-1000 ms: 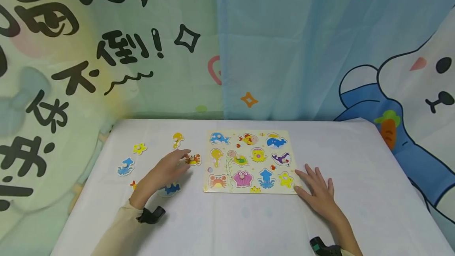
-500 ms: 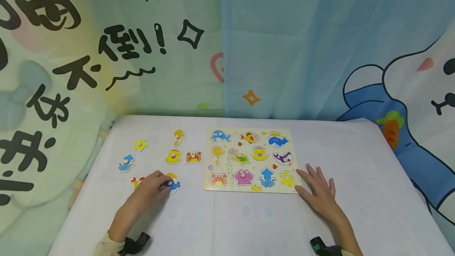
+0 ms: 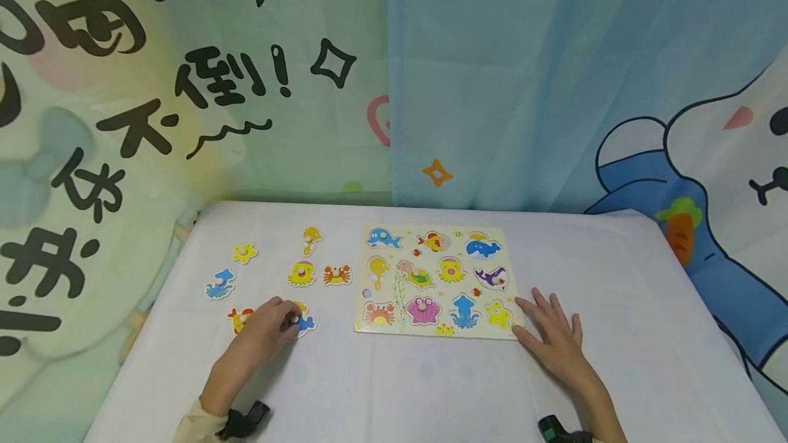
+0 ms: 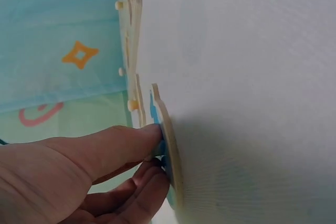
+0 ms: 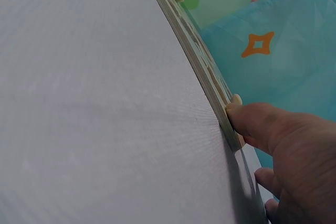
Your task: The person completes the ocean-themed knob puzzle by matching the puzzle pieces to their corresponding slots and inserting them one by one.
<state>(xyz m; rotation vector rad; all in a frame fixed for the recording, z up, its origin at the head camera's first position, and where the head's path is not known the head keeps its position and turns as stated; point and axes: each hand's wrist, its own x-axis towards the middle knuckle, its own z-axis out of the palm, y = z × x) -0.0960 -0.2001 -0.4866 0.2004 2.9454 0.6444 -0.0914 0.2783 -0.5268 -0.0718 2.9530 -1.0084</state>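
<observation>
My left hand (image 3: 261,333) pinches the knob of a blue whale puzzle piece (image 3: 306,325) at the left of the table. In the left wrist view, the thumb and fingers meet at the printed face of this piece (image 4: 173,161), which stands close to the white cloth. A cream sea-animal puzzle board (image 3: 363,245) lies to the right, with knobbed pieces in some of its places. Against its right edge rests my right hand (image 3: 554,337), fingers spread. The right wrist view has the thumb (image 5: 257,119) on the corner of the board.
Around the left hand lie loose pieces: a yellow octopus (image 3: 301,273), a red crab (image 3: 337,275), a seahorse (image 3: 311,240), a star (image 3: 245,253), a blue squid (image 3: 219,284) and a partly covered fish (image 3: 239,320). A printed curtain (image 3: 492,87) hangs behind the table.
My left hand has moved from over the octopus and crab pieces back toward me, and now grips the whale piece's knob. The right hand has stayed at the board's edge.
</observation>
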